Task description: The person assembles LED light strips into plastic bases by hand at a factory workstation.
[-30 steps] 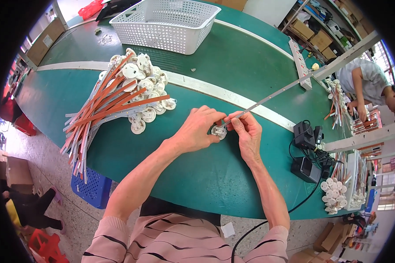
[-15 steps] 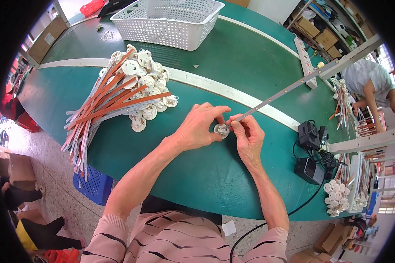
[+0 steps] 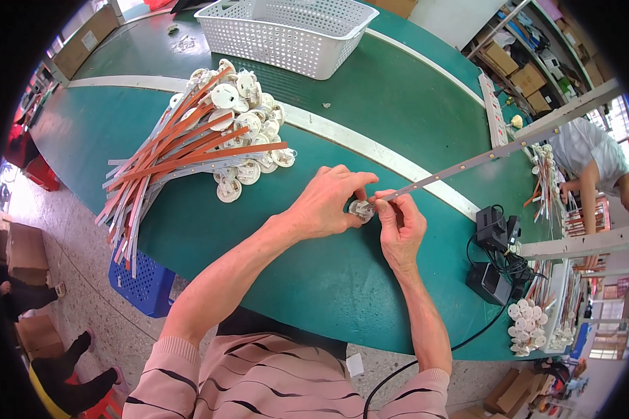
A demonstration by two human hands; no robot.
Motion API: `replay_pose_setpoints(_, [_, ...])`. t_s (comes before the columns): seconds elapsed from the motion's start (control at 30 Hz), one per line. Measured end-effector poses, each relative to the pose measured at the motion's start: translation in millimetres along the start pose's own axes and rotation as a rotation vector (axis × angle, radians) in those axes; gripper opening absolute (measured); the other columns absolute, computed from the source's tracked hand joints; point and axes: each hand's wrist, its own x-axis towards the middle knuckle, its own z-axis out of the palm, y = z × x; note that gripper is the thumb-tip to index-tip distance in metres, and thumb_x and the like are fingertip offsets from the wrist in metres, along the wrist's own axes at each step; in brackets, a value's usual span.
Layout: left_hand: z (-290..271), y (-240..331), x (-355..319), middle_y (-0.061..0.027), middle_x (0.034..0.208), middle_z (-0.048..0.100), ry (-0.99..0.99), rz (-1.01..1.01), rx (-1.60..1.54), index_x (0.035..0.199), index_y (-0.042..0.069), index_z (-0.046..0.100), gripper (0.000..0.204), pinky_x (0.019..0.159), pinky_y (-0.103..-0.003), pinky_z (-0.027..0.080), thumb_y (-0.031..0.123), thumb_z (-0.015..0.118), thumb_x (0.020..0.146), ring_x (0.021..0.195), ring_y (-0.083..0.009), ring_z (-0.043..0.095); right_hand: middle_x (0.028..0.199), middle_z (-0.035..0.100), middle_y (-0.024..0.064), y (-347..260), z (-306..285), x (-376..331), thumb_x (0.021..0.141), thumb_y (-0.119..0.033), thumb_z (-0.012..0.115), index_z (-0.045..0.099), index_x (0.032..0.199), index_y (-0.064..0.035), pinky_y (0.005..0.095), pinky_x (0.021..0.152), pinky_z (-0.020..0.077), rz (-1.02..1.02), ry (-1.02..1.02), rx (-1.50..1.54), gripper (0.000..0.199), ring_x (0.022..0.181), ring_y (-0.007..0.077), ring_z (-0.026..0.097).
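Note:
In front of me, my left hand (image 3: 326,204) is closed around the edge of a small round white disc (image 3: 361,210) with metal parts on its face, thumb and fingers at its rim. My right hand (image 3: 402,234) pinches a narrow grey LED strip (image 3: 461,167) close to the end that meets the disc. From there the strip slants up and away to the right, with small yellowish LEDs along it. Fingers partly hide the joint between disc and strip. To the left lies a pile of similar white discs (image 3: 247,126) with orange and grey strips (image 3: 162,150) attached.
A white perforated basket (image 3: 286,35) stands at the back. Black power adapters (image 3: 493,279) with cables lie at the right, near more white discs (image 3: 528,325). A blue crate (image 3: 143,283) is below the table's left edge. Another person (image 3: 590,153) works at far right.
The far end of the LED strip has swung lower, toward the right. Both hands keep their hold at the disc. The whole view has shifted slightly.

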Motion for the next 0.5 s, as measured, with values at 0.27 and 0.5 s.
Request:
replay_pose_setpoints(0.27, [2.5,-3.8,0.0,-0.0028,0.088,0.065,0.021,0.019,-0.003,0.118,0.007,0.057,0.057,0.089,-0.037,0.037,0.006,0.078,0.065,0.093,-0.0222,0.056,0.087,0.067,0.0064,3.1,1.5,-0.1,0.09,-0.007,0.065,0.061,0.089,0.0003,0.0266,0.066,0.0497,-0.037,0.016,-0.057,0.009,0.072,0.0133,0.061])
replay_pose_setpoints(0.5, [0.6,-1.2,0.6,-0.004,0.093,0.067,-0.02,-0.018,0.001,0.122,0.006,0.056,0.059,0.093,-0.037,0.038,0.008,0.078,0.068,0.096,-0.0217,0.057,0.083,0.066,0.0066,-1.1,2.5,5.3,0.089,-0.004,0.064,0.058,0.086,0.0004,0.0273,0.065,0.0502,-0.043,-0.023,-0.078,0.008,0.071,0.0147,0.062])
